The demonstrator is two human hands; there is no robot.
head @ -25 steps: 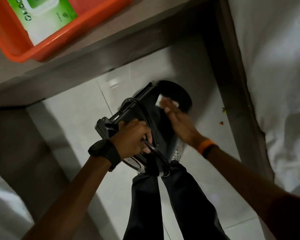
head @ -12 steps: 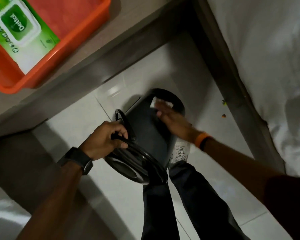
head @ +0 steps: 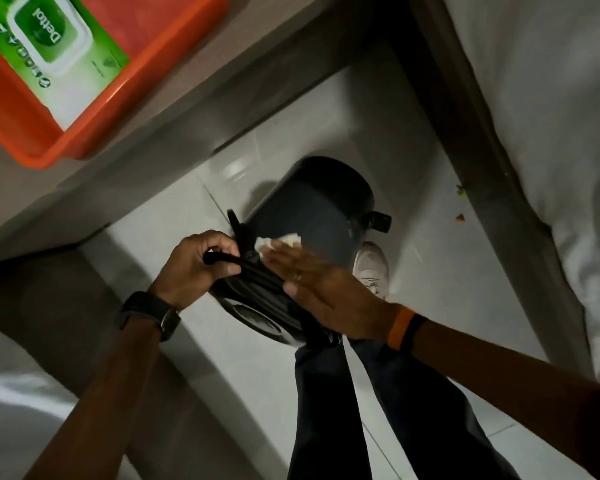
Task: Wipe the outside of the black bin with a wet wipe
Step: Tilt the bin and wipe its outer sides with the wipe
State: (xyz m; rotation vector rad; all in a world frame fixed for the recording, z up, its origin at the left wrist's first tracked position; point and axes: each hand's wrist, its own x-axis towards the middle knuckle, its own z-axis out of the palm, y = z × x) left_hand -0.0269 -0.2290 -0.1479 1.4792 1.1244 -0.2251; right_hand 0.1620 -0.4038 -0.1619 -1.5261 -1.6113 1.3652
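Observation:
The black bin (head: 319, 216) is tipped over above the white tiled floor, its base pointing away and its rim end near me. My left hand (head: 198, 265) grips the bin's rim and black handle on the left. My right hand (head: 319, 289) lies flat across the bin's side near the rim, fingers stretched out, pressing a white wet wipe (head: 279, 241) against it. Only a crumpled edge of the wipe shows past my fingertips.
An orange tray (head: 94, 133) with a green pack of wet wipes (head: 49, 53) sits on a grey table (head: 194, 98) at upper left. A bed with white sheets (head: 541, 133) runs along the right. My legs and a white shoe (head: 371, 268) are below the bin.
My right hand has slid with the wipe from the bin's far end back toward the rim, close to my left hand. The bin has tilted and its pedal now shows at right.

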